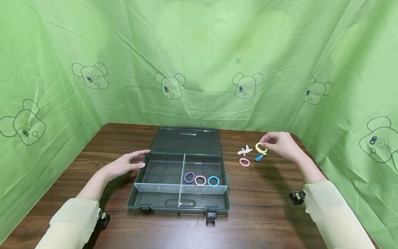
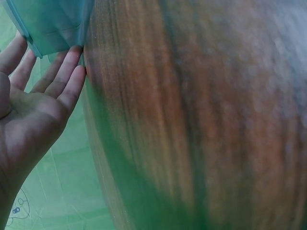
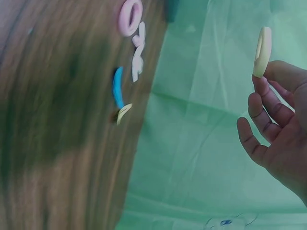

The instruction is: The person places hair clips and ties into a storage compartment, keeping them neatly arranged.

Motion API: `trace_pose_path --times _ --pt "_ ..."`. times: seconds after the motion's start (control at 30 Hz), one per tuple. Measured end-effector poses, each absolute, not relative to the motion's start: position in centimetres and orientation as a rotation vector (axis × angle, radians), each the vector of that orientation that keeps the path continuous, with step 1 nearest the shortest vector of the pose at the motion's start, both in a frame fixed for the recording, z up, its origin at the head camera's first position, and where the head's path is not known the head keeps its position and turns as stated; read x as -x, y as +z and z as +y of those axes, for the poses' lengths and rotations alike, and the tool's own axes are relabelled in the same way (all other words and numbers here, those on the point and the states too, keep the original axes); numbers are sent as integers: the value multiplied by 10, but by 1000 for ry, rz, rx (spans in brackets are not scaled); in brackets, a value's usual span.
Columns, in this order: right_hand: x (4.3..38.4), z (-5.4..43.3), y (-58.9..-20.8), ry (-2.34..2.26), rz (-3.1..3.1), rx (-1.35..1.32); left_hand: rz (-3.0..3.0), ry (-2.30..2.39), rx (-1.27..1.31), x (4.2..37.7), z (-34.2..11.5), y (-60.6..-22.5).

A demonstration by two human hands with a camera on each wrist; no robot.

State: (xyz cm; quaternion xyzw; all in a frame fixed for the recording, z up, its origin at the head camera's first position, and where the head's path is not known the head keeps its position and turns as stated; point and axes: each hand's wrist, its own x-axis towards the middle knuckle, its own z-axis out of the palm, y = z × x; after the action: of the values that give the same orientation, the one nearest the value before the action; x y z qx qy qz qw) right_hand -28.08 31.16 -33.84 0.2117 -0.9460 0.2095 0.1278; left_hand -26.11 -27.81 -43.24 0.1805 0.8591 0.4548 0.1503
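Between thumb and index fingertip, my right hand (image 1: 280, 144) pinches a yellow hair tie (image 1: 258, 148), lifted off the table in the right wrist view (image 3: 263, 51). Below it lie a blue hair clip (image 1: 259, 158) and a small yellow clip (image 3: 124, 111). Several pale clips (image 1: 245, 150) and a pink hair tie (image 1: 244, 162) are to the left. My left hand (image 1: 123, 166) rests with extended fingers at the left wall of a grey divided box (image 1: 179, 208). Inside, purple (image 1: 185, 179), pink (image 1: 197, 183) and blue (image 1: 209, 183) hair ties sit in its upper right compartment.
The box's lid (image 1: 186, 140) lies folded back toward the green curtain (image 1: 199, 45), which surrounds the table on the back and sides. A latch (image 1: 212, 213) hangs at the box's front right. Dark wood table (image 1: 261, 214) extends around the box.
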Motion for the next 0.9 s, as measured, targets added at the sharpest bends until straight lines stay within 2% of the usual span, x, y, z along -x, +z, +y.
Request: trace_pose_path --times 0.47,0.9 --pt "271 272 -311 660 -2677 -720 2486 1296 -542 259 -278 -429" --pt "269 228 -319 747 -2670 -807 2484 1310 -552 260 -278 -430"
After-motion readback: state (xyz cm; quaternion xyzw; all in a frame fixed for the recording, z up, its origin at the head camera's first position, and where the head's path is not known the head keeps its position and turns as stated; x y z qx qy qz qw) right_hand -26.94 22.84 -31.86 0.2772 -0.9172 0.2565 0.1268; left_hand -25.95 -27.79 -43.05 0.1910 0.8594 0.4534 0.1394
